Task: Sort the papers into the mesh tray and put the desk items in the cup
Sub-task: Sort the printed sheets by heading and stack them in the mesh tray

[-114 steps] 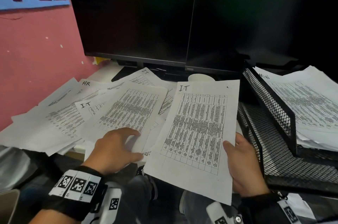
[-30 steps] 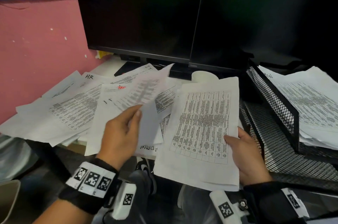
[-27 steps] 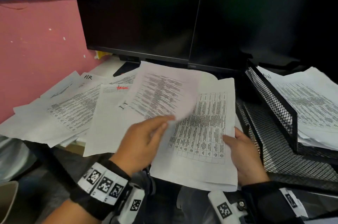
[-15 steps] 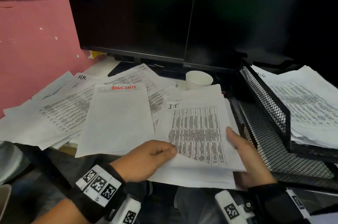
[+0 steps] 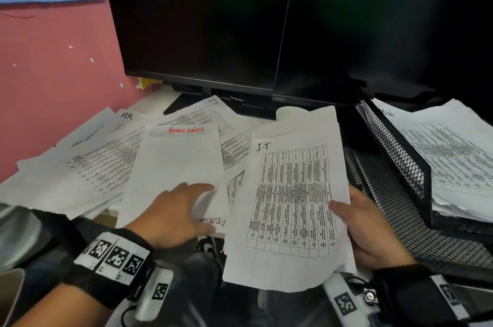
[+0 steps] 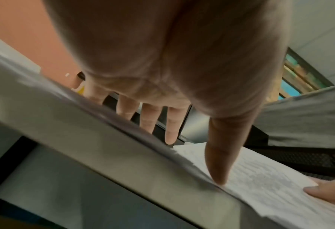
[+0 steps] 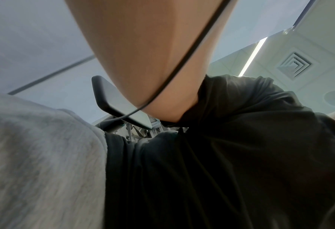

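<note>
With one pile already laid in the mesh tray (image 5: 394,156), a stack of IT sheets (image 5: 290,209) is gripped by the right hand (image 5: 370,230), while loose papers (image 5: 106,166) spread across the desk are pressed under the flat left hand (image 5: 173,214); the cup (image 5: 290,112) is mostly hidden, its contents undeterminable.

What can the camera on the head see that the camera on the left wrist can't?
Only the head view shows the writing: the sheet marked IT that the right hand holds, the red-titled sheet under the left hand, the two dark monitors and the paper stack in the mesh tray.

Only the left wrist view shows the left hand's palm side, its straight fingers spread over the papers.

Both show the left hand, the printed sheet with the right thumb on it, and black mesh.
</note>
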`<state>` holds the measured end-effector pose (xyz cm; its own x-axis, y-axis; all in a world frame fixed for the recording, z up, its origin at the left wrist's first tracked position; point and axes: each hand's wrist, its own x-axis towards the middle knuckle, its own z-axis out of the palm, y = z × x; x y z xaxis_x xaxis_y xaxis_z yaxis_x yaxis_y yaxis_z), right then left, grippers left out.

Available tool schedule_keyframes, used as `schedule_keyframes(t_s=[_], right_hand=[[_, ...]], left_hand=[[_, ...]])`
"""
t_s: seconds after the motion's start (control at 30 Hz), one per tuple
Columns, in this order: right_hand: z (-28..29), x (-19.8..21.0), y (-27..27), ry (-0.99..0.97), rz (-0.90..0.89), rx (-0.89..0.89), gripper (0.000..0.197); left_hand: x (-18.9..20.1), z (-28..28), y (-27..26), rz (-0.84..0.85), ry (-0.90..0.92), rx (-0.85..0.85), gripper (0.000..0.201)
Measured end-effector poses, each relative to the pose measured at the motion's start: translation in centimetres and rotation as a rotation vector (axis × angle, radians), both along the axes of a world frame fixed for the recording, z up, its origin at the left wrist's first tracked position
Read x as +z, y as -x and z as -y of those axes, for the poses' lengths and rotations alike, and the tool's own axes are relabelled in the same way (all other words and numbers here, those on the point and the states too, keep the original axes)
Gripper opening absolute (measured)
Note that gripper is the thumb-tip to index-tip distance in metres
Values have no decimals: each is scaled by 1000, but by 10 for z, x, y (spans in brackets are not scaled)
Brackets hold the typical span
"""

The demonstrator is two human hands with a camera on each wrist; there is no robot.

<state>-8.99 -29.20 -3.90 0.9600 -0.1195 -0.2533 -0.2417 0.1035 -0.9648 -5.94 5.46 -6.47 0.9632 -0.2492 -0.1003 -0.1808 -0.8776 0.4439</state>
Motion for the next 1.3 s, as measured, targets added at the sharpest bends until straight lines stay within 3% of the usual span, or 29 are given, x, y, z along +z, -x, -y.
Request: schedule_keyframes(t_s=[0.1, 0.3, 0.57, 0.83, 1.1, 1.2, 1.3], right_hand=[[4, 5, 0, -7, 17, -5, 40], [10, 5, 1, -31, 19, -26, 39], [9, 2, 3, -62, 12, -33, 40], [3, -5, 3, -99, 8, -45, 44], [4, -12, 2, -109, -8, -49, 46], [6, -13, 1, -103, -10, -59, 46], [7, -14, 1, -94, -11, -60, 46]], left_hand=[[-7, -4, 0, 32, -25, 38, 90], [-1, -3, 0, 69, 51, 175, 57], [10, 0, 7, 13, -34, 136, 73], [9, 1, 8, 65, -52, 143, 66], [-3, 4, 12, 273, -15, 120, 14], [-6, 7, 14, 366, -23, 118, 8], [0, 7, 11, 438, 105, 221, 4]])
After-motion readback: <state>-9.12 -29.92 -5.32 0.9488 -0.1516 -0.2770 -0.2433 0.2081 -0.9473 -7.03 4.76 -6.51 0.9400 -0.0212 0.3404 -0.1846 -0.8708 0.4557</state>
